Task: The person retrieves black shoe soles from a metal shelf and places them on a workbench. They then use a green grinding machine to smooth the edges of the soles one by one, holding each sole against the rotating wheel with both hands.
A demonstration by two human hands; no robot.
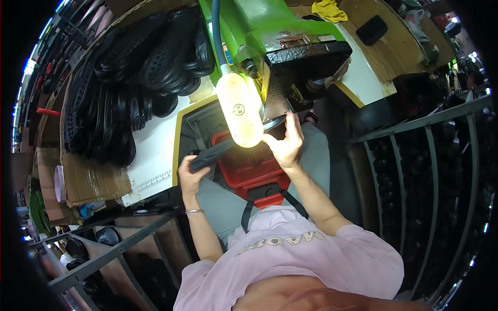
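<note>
A long black shoe sole (213, 155) is stretched between my two hands, its middle hidden behind a bright lamp (239, 109). My left hand (191, 176) is closed on its left end, thumb below and fingers above. At the other end my right hand (285, 146) pinches the sole between thumb and fingers, close under the dark head (306, 59) of a green machine (298, 28). Whether the sole touches the machine is hidden by the lamp and my fingers. Below the sole, between my knees, stands a red plastic basket (246, 182).
Black perforated soles (161, 57) are heaped at the left, on cardboard (96, 181) and a white tabletop (155, 150). At the right, an open cardboard box (371, 20) holds a black piece (371, 30) and a yellow cloth (330, 10). Metal racks (425, 155) flank me.
</note>
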